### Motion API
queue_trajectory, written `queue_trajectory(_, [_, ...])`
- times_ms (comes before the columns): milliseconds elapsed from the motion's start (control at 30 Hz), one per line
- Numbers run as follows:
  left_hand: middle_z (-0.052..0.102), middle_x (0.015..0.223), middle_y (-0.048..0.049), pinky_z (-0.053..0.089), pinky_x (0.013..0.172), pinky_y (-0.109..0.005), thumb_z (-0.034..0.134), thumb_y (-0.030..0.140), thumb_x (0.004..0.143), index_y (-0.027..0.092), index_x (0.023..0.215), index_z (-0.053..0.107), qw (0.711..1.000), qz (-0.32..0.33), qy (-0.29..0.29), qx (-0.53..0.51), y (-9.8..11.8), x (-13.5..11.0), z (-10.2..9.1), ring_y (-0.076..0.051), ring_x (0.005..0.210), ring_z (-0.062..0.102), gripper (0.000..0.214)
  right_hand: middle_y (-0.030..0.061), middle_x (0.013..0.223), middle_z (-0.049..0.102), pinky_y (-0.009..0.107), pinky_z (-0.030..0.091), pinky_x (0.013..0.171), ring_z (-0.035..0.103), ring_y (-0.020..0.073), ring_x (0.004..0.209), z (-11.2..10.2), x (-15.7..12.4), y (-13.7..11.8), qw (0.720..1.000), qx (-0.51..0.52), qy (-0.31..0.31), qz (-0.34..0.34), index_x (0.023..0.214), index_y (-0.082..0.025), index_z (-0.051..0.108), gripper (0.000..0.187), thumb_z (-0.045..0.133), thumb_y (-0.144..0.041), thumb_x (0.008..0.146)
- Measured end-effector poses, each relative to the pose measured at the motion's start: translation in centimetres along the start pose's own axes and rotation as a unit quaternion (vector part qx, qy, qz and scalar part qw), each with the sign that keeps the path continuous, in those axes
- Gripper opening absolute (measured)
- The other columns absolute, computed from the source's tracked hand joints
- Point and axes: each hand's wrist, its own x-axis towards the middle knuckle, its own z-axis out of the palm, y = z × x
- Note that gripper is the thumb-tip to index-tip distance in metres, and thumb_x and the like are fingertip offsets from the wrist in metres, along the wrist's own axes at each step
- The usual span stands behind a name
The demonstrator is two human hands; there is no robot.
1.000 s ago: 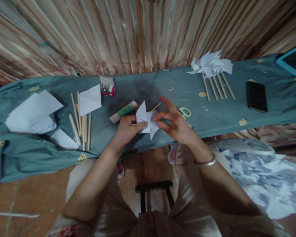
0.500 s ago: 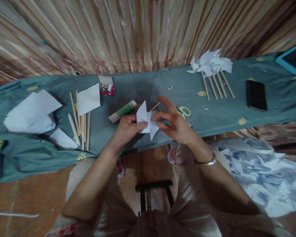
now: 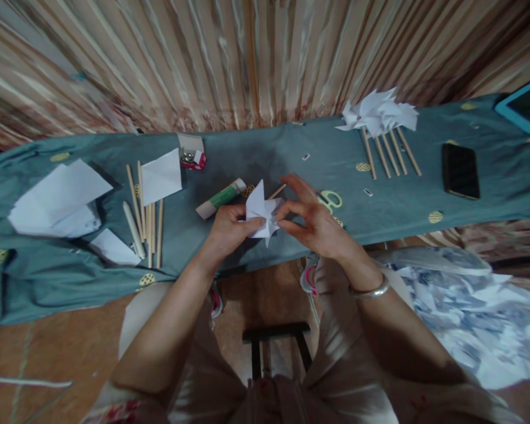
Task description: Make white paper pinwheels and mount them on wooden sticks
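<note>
A white paper pinwheel (image 3: 257, 203) is held over the front part of the table. My left hand (image 3: 232, 229) grips its left side, thumb on top near the centre. At the right edge my right hand (image 3: 311, 221) pinches a blade between thumb and a finger, its other fingers raised. A wooden stick (image 3: 277, 191) shows behind the paper; whether it is joined to the pinwheel I cannot tell. Left of the pinwheel lies a green and white glue stick (image 3: 221, 199). Scissors with pale green handles (image 3: 332, 200) are partly covered by my right hand.
Finished pinwheels (image 3: 377, 112) on sticks lie at the back right, near a phone (image 3: 460, 171). On the left are paper sheets (image 3: 57, 200), several wooden sticks (image 3: 160, 232) and an opened small red box (image 3: 194, 159). A bag of paper scraps (image 3: 477, 318) stands below right.
My right thumb and finger have come together on the pinwheel's right blade. The lower paper point now looks shorter and narrower. My left hand keeps its grip.
</note>
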Motion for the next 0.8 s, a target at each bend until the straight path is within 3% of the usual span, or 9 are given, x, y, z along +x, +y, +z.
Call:
queue_trajectory(133, [0.066,0.06,0.0017,0.04,0.054,-0.022,0.077,0.03,0.056,0.014,0.066,0.075,1.0,0.008,-0.004,0.003,0.08,-0.03,0.15,-0.011,0.054,0.053,0.019,0.003,0.155,0.042,0.057,0.025,0.121,0.028,0.0306,0.149,0.23,0.1,-0.13,1.0,0.0,-0.015,0.013,0.085,-0.024,0.068,0.009,0.066,-0.016,0.083])
queue_trajectory(633, [0.066,0.058,0.0015,0.039,0.052,-0.022,0.08,0.031,0.053,0.014,0.064,0.075,1.0,-0.007,-0.009,-0.024,0.35,-0.29,0.51,-0.01,0.052,0.051,0.021,0.0031,0.151,0.047,0.05,0.025,0.123,0.032,0.0274,0.148,1.01,0.73,-0.27,1.0,-0.009,0.013,0.016,0.081,-0.023,0.068,0.008,0.066,-0.015,0.08])
queue_trajectory(800, [0.065,0.057,0.0016,0.039,0.053,-0.022,0.079,0.031,0.054,0.014,0.061,0.073,1.0,0.004,-0.01,-0.02,0.21,-0.29,0.39,-0.01,0.052,0.051,0.02,0.0038,0.15,0.048,0.053,0.023,0.123,0.031,0.028,0.148,0.98,0.78,-0.42,1.0,-0.007,0.016,0.02,0.08,-0.023,0.068,0.008,0.066,-0.015,0.08])
